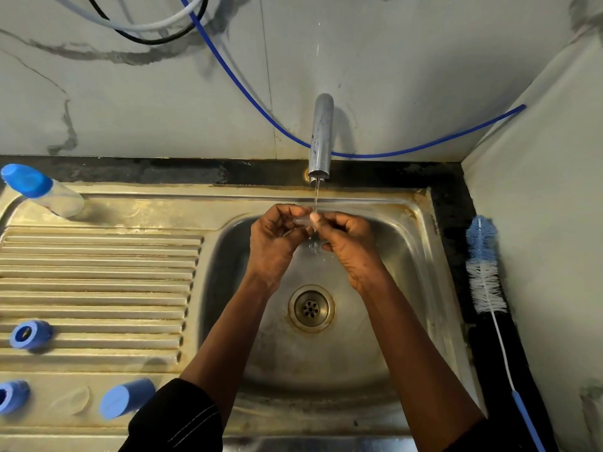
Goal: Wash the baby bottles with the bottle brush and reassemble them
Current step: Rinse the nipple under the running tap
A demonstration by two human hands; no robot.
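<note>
Rinsing step: left hand (272,238) and right hand (347,238) both pinch a clear teat (301,220) under the tap (321,135) stream, over the sink (411,262); next it likely needs seating in a ring (31,334)

Quick count: one capped bottle (49,194), two blue rings (31,334) (13,396), one loose blue cap (127,398), one brush (483,265). One tap (321,135), one sink (408,243), one drain (311,308). Two hands, left hand (274,236) and right hand (346,243), pinching one clear piece (301,220) between them. Up the wall: one blue hose (375,155), one black cable (153,42), one or two pale ones, can't tell.
</note>
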